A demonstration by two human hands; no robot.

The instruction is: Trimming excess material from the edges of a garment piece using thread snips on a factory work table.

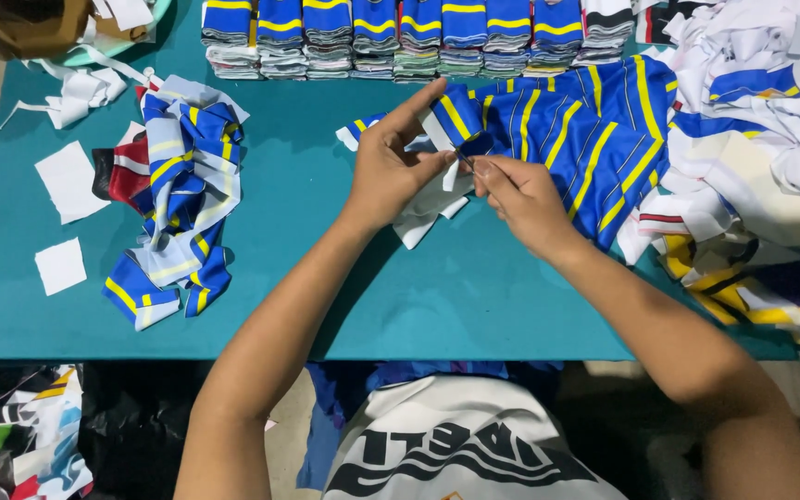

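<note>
Head view: left hand [391, 171] and right hand [518, 193] pinch the blue striped fabric piece [567, 130] above the teal tabletop [326, 278]. Uneven pulling could misalign the edge.

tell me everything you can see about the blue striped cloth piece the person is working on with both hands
The blue striped cloth is a soft knit-looking fabric, royal blue with yellow and thin white stripes running diagonally. It lies rumpled on the teal table, spreading right toward a heap of white and blue fabric. Its left corner is lifted: the left hand pinches it from above, and the right hand grips the edge beside it. White cloth shows under that corner.
</note>
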